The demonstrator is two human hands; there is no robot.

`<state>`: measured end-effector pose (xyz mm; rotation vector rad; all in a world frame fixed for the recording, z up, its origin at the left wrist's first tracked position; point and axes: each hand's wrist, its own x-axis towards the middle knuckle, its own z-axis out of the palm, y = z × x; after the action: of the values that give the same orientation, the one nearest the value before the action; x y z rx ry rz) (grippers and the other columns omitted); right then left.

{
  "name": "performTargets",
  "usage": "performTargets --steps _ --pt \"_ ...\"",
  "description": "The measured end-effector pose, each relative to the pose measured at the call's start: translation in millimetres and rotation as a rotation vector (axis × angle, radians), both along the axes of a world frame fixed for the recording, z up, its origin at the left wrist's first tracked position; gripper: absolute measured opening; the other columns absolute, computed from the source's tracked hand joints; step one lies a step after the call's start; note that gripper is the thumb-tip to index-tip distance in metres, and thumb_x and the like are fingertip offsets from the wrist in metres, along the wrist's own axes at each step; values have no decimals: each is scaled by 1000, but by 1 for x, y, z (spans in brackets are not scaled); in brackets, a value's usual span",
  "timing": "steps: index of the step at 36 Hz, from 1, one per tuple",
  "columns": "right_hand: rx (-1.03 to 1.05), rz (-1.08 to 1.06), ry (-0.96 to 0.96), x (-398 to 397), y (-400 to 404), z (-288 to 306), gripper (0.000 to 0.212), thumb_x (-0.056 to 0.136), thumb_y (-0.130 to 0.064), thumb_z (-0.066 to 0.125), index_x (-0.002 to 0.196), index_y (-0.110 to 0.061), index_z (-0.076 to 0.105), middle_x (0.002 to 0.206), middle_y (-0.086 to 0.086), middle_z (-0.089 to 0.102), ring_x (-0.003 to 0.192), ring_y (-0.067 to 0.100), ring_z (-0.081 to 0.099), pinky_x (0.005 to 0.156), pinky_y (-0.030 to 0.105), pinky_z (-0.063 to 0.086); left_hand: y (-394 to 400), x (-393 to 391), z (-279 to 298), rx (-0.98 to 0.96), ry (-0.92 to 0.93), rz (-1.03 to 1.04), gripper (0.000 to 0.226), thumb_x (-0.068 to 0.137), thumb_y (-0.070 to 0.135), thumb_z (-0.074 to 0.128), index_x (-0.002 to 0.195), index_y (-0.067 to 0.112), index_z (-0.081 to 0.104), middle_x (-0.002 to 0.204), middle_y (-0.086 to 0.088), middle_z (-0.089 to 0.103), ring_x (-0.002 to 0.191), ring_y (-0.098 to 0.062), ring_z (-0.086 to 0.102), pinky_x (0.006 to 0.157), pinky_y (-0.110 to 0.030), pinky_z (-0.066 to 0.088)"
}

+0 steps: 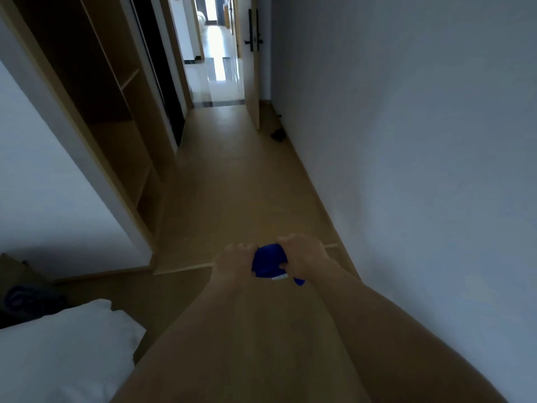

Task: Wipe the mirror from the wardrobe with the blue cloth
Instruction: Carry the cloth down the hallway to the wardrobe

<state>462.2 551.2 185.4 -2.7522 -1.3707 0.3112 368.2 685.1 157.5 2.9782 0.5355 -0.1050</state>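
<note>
both the left hand point(235, 258) and right hand point(302, 254) are gripping the bunched blue cloth point(267, 263) with curled fingers, seemingly readying it before reaching the wardrobe point(116, 117).

Both hands, left hand point(234, 258) and right hand point(302, 254), hold the blue cloth point(268, 264) (bunched).

Both bare forearms reach forward and converge, wrists close together, hands held out ahead of the body at the same level. Left hand point(235, 261): back of hand up, fingers curled over the left edge of the blue cloth point(268, 263) bunched between the hands. Right hand point(302, 254): knuckles up, fingers curled round the cloth's right side, thumb pressed against it.
</note>
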Motion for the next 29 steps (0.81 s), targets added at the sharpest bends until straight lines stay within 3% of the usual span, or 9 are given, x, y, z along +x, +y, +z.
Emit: performTargets --steps 13,17,29 --pt "-5 57 -14 137 101 -11 29 88 -29 58 113 -18 52 110 1 59 96 20 59 77 31 47 95 131 -9 28 31 86 34 85 25 55 118 30 48 111 6 56 104 -18 52 67 -30 40" --pt "-11 61 -35 181 152 -10 29 88 -28 58 115 -19 52 110 1 59 97 20 59 77 32 47 143 174 -13 42 -17 89 31 85 25 52 116 32 49 108 7 58 100 -17 53 64 -29 38" --pt "2 61 -53 303 319 16 25 88 -24 55 113 -20 57 107 0 62 93 19 61 77 33 52 310 300 13 12 -17 114 36 88 27 55 123 30 47 117 5 55 110 -19 50 74 -33 44"
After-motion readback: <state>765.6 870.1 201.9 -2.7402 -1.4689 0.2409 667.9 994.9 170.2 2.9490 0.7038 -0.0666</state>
